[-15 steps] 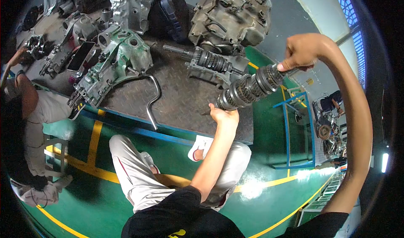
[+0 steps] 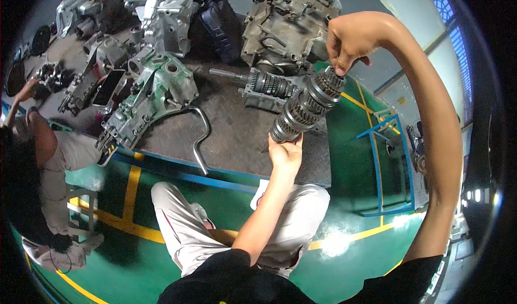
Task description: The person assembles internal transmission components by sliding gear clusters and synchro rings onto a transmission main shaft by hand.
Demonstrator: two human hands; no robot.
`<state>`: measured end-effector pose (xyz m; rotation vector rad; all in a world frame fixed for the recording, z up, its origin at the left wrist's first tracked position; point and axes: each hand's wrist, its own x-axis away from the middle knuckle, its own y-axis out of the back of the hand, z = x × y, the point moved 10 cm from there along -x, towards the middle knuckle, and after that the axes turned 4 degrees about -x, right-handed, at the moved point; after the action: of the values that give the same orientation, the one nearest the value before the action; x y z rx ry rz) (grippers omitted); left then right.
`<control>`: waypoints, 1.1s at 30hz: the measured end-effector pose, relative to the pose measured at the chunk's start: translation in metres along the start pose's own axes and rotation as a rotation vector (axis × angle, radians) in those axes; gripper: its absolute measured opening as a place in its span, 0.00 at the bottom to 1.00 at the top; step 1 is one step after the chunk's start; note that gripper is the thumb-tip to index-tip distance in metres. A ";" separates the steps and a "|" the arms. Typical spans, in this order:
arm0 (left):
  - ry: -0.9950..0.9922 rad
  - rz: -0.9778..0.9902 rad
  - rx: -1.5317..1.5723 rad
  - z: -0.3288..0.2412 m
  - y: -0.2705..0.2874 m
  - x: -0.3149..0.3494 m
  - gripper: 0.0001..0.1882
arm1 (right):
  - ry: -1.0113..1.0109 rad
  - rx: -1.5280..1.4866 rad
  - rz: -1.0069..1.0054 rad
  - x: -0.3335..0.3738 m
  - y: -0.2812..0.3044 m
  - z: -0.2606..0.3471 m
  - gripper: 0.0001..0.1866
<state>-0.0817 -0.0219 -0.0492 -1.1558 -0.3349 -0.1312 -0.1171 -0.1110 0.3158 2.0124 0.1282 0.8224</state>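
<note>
My left hand (image 2: 286, 152) is closed under the lower end of a metal gear shaft (image 2: 306, 109), a stack of toothed gears and rings. The shaft is held aloft at a slant, its upper end leaning right. At that top end, my right hand (image 2: 355, 39) reaches over from above with fingers and thumb pinched on the tip; the exact grip is partly hidden. Behind the held shaft, a second gear shaft (image 2: 273, 84) lies in an aluminium housing (image 2: 264, 102) on the dark metal bench top (image 2: 242, 153).
A bent metal crank bar (image 2: 205, 129) lies beside a green-stained casing (image 2: 156, 86). Farther back stand a large brown gearbox (image 2: 288, 27), a black case (image 2: 222, 24) and silver housings (image 2: 164, 19). A phone (image 2: 109, 87) rests at left, near another person's hand (image 2: 27, 90).
The held gear shaft has swung steeper, its upper end moving left and slightly up with my right hand. My left hand stays at the lower end. The view has shifted slightly.
</note>
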 end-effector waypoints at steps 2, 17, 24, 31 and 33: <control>0.085 0.045 -0.092 -0.001 0.005 0.004 0.22 | -0.003 -0.034 -0.013 -0.001 -0.002 -0.008 0.13; -0.885 0.965 -1.953 -0.026 -0.283 0.101 0.35 | -0.122 -0.103 -0.145 0.024 0.007 -0.009 0.27; -0.337 1.133 -1.919 0.028 -0.273 0.091 0.32 | -0.099 -0.169 -0.486 0.057 0.022 -0.023 0.26; -0.507 0.973 -1.880 0.005 -0.270 0.078 0.32 | 0.430 -0.952 -1.082 0.081 -0.036 -0.047 0.34; -0.567 0.947 -1.849 0.009 -0.274 0.091 0.36 | 0.454 -1.058 -1.009 0.070 -0.061 -0.040 0.36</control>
<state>-0.0724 -0.1177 0.2225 -3.0643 -0.0265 0.9509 -0.0735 -0.0201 0.3166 0.5772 0.7254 0.4666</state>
